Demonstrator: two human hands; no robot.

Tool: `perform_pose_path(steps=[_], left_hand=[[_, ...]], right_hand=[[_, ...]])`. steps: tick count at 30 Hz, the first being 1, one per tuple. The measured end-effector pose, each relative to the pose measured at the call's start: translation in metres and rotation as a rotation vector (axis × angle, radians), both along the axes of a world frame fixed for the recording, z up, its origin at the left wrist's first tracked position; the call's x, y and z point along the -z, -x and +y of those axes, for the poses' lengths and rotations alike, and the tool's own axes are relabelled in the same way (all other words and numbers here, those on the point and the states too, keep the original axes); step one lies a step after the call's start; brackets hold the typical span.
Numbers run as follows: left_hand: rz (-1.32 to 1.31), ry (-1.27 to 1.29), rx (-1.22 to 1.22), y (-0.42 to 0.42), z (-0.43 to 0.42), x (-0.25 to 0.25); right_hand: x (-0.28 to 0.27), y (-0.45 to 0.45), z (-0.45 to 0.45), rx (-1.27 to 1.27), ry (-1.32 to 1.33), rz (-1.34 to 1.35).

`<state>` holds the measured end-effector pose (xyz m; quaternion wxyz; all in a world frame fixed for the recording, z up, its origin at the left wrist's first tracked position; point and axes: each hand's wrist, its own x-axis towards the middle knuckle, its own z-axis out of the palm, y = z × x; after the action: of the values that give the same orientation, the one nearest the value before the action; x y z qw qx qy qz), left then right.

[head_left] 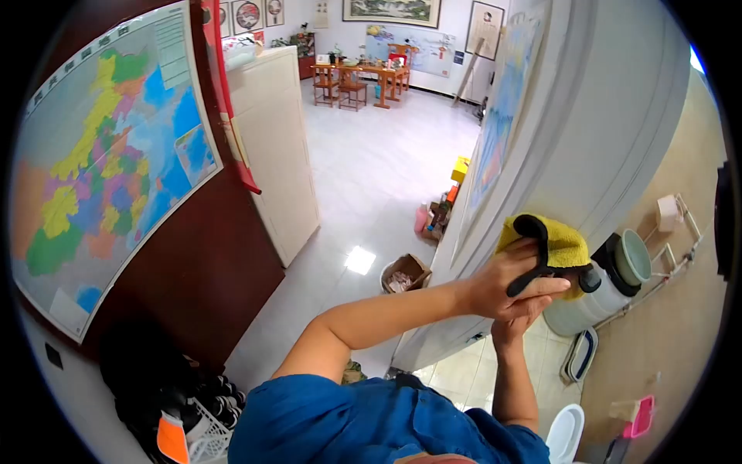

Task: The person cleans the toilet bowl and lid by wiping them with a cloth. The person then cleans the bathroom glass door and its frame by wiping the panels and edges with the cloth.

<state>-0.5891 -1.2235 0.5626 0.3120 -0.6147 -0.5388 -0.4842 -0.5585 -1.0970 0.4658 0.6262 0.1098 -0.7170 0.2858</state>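
Observation:
A yellow cloth with a black border (568, 246) is bunched in my left hand (502, 282), whose fingers are closed on it. It lies against the white door (603, 116), near its edge. Just below, my right hand (519, 321) is raised close against the left one. Its fingers look curled, but what they grip is hidden behind the left hand and the cloth. A dark rounded piece (590, 280) sticks out beside the cloth; I cannot tell what it belongs to.
A coloured map (116, 155) hangs on the dark red door at left. Past the doorway stand a bin (405, 274), stacked items and a wooden table (380, 69) with chairs. At right, basins (634, 257), a large pale container (576, 313) and pipes line the wall.

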Motion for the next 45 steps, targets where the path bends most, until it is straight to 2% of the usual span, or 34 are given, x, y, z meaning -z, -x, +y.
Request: perform_pose_path(steps=[1, 5, 7, 9, 10, 12, 14, 15, 16, 17, 20, 22, 27, 28, 29, 32, 35, 37, 39, 41, 42, 43, 45], left_hand=[[0.118, -0.08, -0.021, 0.004, -0.001, -0.001], [0.324, -0.213, -0.161, 0.018, 0.001, 0.025], [0.278, -0.272, -0.286, 0.015, 0.0, 0.022], [0.186, -0.333, -0.447, 0.008, 0.003, 0.017], [0.195, -0.282, -0.538, 0.014, 0.006, 0.019], [0.123, -0.192, -0.579, 0.025, 0.008, 0.015], [0.097, -0.158, -0.631, 0.028, 0.012, 0.012], [0.105, -0.161, -0.646, 0.029, 0.013, 0.012], [0.111, -0.161, -0.656, 0.031, 0.015, 0.013], [0.12, -0.163, -0.657, 0.031, 0.019, 0.014], [0.086, -0.264, -0.572, 0.036, 0.017, 0.017], [0.055, -0.307, -0.528, 0.035, 0.013, 0.01], [-0.106, -0.244, -0.417, 0.036, 0.007, 0.009], [-0.109, -0.259, -0.389, 0.035, 0.008, 0.007], [-0.114, -0.272, -0.365, 0.036, 0.009, 0.007], [-0.137, -0.298, -0.349, 0.036, 0.012, 0.008], [-0.168, -0.231, -0.461, 0.035, 0.013, 0.017], [-0.117, -0.261, -0.422, 0.034, 0.013, 0.007], [-0.137, -0.272, -0.421, 0.034, 0.015, 0.008], [-0.146, -0.268, -0.435, 0.035, 0.015, 0.009], [-0.147, -0.267, -0.441, 0.036, 0.015, 0.009], [-0.144, -0.262, -0.442, 0.037, 0.016, 0.01], [-0.137, -0.249, -0.439, 0.039, 0.014, 0.011]], right_hand=[[-0.001, 0.0, 0.005, -0.007, 0.022, -0.015], [-0.024, 0.011, 0.02, -0.033, 0.149, -0.061], [-0.057, 0.022, 0.017, 0.056, 0.195, -0.038], [-0.104, 0.026, 0.027, 0.092, 0.139, 0.028], [-0.133, 0.018, 0.026, 0.301, -0.131, 0.044], [-0.173, 0.025, 0.049, 0.55, -0.402, 0.123], [-0.227, 0.021, 0.046, 0.641, -0.503, 0.131], [-0.248, 0.021, 0.036, 0.571, -0.43, 0.131], [-0.262, 0.025, 0.045, 0.659, -0.461, 0.142], [-0.275, 0.023, 0.042, 0.597, -0.424, 0.086], [-0.269, 0.026, 0.044, 0.72, -0.468, 0.167], [-0.246, 0.028, 0.043, 0.63, -0.438, 0.244], [-0.148, 0.004, 0.036, 0.347, -0.39, 0.047], [-0.135, -0.004, 0.035, 0.391, -0.499, -0.024], [-0.131, -0.006, 0.028, 0.311, -0.391, -0.021], [-0.145, -0.007, 0.031, 0.352, -0.457, -0.018], [-0.188, 0.003, 0.033, 0.424, -0.473, 0.068], [-0.228, 0.015, 0.038, 0.483, -0.473, 0.195], [-0.27, 0.026, 0.044, 0.658, -0.554, 0.307], [-0.318, 0.031, 0.04, 0.677, -0.447, 0.258], [-0.342, 0.045, 0.045, 0.678, -0.403, 0.432], [-0.359, 0.024, 0.027, 0.452, -0.345, 0.155], [-0.409, 0.025, 0.043, 0.214, -0.127, -0.047]])
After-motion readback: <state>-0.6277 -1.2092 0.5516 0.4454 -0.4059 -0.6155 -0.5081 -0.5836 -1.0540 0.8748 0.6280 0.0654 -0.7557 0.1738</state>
